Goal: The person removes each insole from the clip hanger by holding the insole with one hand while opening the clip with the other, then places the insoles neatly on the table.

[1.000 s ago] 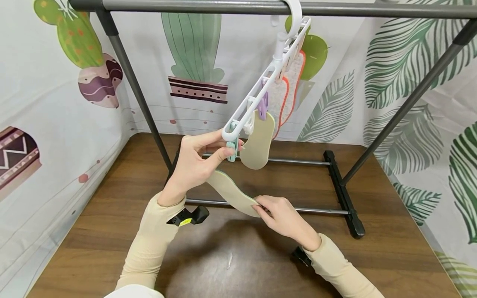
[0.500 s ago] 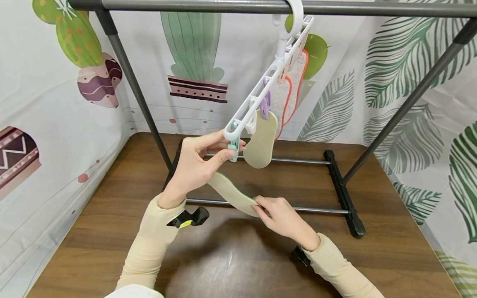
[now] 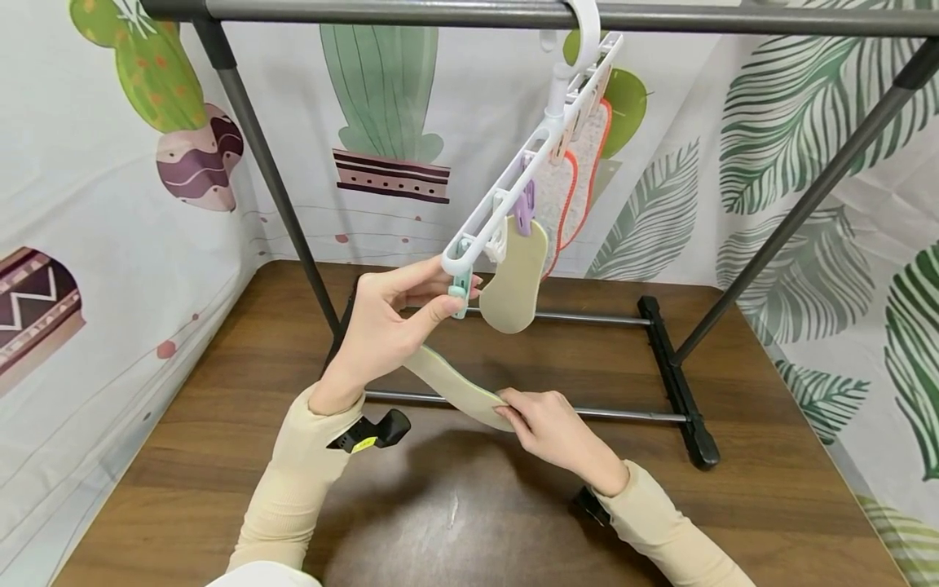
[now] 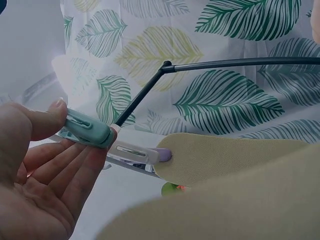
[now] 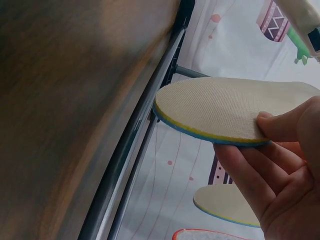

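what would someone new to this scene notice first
Probably the white hanger, slanting through the head view and hooked over the dark rail. At its near end the left hand pinches a teal clip, while the right hand holds a beige insole below. A second insole hangs farther along from a purple clip.

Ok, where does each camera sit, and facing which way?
Head: on the head, facing forward and down at the rack; left hand, right hand and sleeves show.
Left wrist: worn there, facing the teal clip; left hand shows.
Right wrist: worn there, facing the held insole; right hand shows.
Head and left wrist share the teal clip.
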{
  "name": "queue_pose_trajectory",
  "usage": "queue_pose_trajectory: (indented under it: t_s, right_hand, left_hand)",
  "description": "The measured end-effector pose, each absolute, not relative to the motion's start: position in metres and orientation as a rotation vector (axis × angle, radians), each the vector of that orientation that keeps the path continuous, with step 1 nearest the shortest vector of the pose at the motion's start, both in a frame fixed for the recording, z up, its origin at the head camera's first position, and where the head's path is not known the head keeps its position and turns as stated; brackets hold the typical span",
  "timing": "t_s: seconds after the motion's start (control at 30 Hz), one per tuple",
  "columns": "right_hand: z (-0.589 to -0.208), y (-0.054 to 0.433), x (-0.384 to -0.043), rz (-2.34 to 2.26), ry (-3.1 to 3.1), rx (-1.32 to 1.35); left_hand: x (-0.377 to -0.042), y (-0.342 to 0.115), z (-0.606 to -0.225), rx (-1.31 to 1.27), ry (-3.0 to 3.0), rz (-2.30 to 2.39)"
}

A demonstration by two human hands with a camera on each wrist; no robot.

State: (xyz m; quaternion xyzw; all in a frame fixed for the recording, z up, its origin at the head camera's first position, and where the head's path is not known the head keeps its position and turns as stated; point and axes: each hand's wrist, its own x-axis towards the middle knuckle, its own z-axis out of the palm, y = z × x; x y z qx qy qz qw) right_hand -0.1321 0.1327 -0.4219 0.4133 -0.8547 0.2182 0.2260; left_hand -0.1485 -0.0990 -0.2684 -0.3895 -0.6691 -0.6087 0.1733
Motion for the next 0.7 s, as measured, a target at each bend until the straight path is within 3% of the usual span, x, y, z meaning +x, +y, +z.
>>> queue_pose_trajectory:
  t_s: [0.7]
  right_hand:
    - [-0.4226, 0.1301, -0.1325, 0.58, -2.347, 1.156]
  left_hand:
    - [-0.1463, -0.0974, -0.2686, -1.074, -1.91, -1.717]
